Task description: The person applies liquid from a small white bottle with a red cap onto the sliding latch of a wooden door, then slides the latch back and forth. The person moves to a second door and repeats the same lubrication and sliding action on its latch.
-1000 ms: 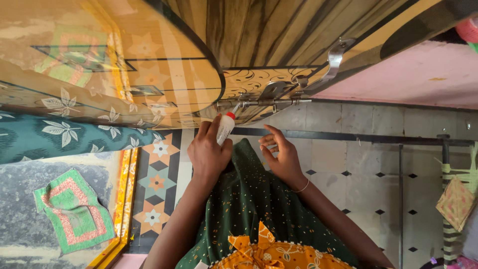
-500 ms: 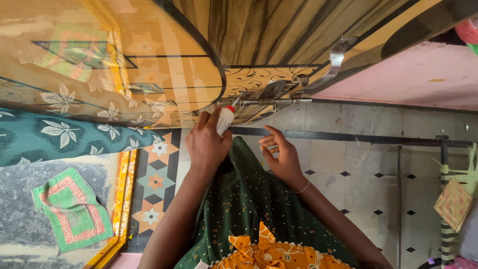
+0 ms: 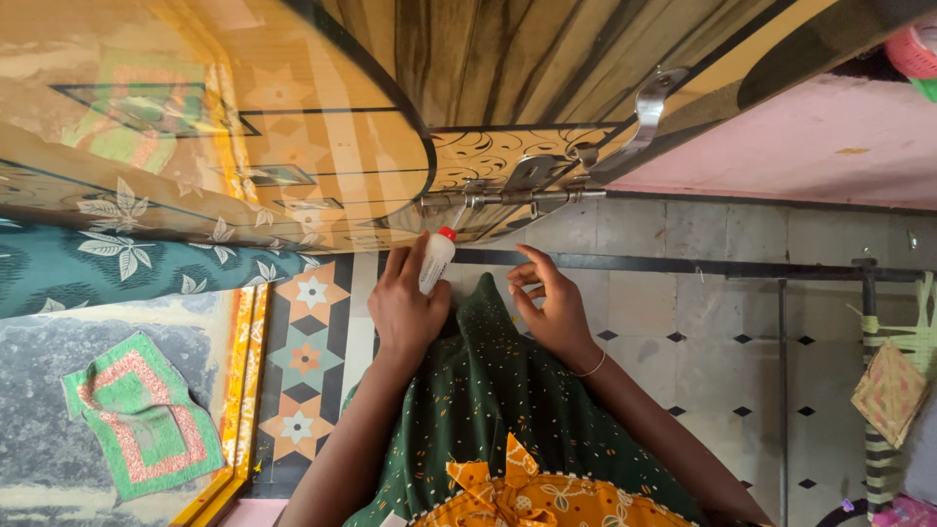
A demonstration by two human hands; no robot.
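Tiled floor with dark diamonds fills the right of the frame, patterned star tiles run down the left centre, and a glossy wooden door [image 3: 322, 107] spans the top. Metal sliding bolt [image 3: 508, 197] sits on the door, upper centre, its long axis running left to right across the frame; curved metal handle [image 3: 646, 112] is up and right of it.

Left hand [image 3: 408, 303] is wrapped around a small white bottle [image 3: 435, 262] with a red nozzle tip, fingers closed round its body. Bottle's long axis runs from lower left to upper right, nozzle aimed up at the left end of the bolt, just below it and not clearly touching. Left hand is the nearer one to the bolt.

Right hand [image 3: 549, 304] is empty, fingers loosely curled and spread, palm facing left, near the bottle but apart from it. Thin bangle at that wrist.

Bottle's contents cannot be seen.

Green dotted dress [image 3: 488, 410] fills bottom centre. Green and pink cloth square [image 3: 137, 415] lies lower left. Teal leaf-print fabric [image 3: 117, 278] at left edge.
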